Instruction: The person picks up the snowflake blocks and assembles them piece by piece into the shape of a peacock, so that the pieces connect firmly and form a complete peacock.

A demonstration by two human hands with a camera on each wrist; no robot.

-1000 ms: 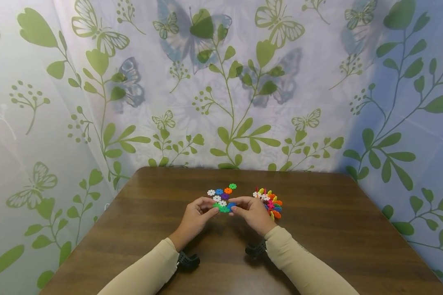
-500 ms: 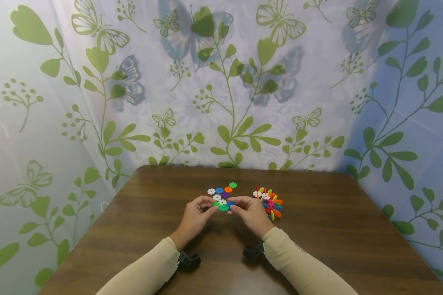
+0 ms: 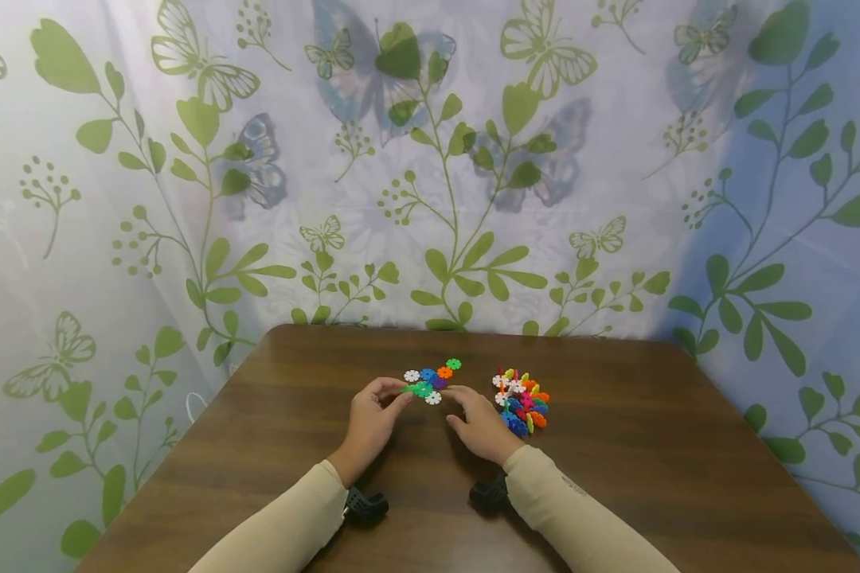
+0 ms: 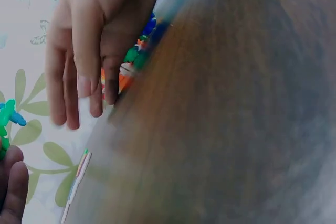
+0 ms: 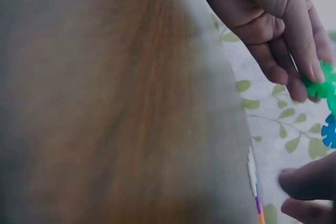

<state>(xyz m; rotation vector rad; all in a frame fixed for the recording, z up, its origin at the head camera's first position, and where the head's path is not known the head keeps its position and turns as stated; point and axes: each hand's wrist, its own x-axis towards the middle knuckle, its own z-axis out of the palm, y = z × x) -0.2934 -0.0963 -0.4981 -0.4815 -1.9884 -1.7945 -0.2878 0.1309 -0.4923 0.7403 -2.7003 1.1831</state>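
My left hand (image 3: 370,422) pinches a small chain of linked notched plastic discs by its green disc (image 3: 421,389), over the middle of the table. In the right wrist view, a blue disc (image 5: 329,131) joins the green ones at the chain's far end. My right hand (image 3: 482,426) is just to the right, apart from the chain, its fingers extended and holding nothing. Beyond the hands lie loose discs: white (image 3: 433,397), purple (image 3: 439,383), orange (image 3: 444,372), blue (image 3: 428,374) and green (image 3: 453,364). The held chain partly covers this group in the head view.
Right of my right hand stands a cluster of joined multicoloured discs (image 3: 523,402). The brown wooden table (image 3: 616,461) runs back to a curtain (image 3: 373,263) printed with leaves and butterflies. Dark straps (image 3: 365,507) hang under both wrists.
My right hand has let go of the chain's blue end and drawn slightly away. The left hand has turned the chain and shifted a little left, still holding it.
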